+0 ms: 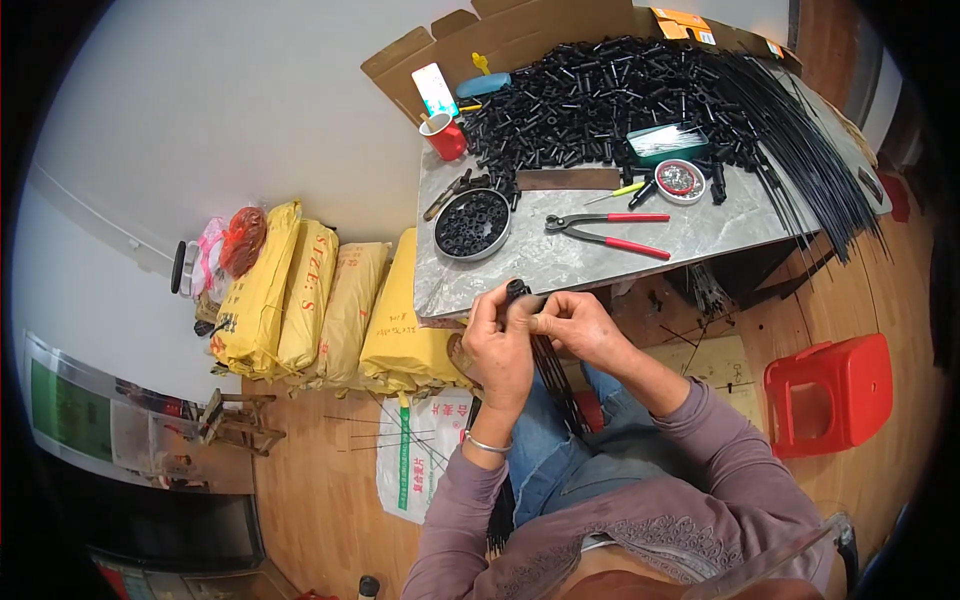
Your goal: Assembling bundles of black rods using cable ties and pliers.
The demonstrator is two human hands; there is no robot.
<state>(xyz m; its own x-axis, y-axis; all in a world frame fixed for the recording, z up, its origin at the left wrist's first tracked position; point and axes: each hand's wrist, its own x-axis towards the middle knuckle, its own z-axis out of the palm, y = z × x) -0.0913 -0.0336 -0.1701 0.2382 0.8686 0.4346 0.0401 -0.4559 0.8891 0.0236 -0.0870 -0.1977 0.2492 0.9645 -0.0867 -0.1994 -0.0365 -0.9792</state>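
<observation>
Just in front of the table edge, my left hand (500,350) is closed around the top of a bundle of thin black ribs (558,385), which looks like an umbrella frame. Its round black hub (516,289) shows above the fingers. The ribs slant down between my knees. My right hand (583,325) is beside it, thumb and fingers pinched together close to the hub. What lies in that pinch is too small and covered to make out. Red-handled pincers (610,231) lie on the table beyond my hands, with a bowl of black rings (472,224) to their left.
On the grey table (445,285) are a large heap of black tubular parts (590,100), long black rods (800,140), a red cup (444,137), a teal box (668,143) and a small white bowl (680,182). Yellow sacks (300,290) stand left; a red stool (830,395) right.
</observation>
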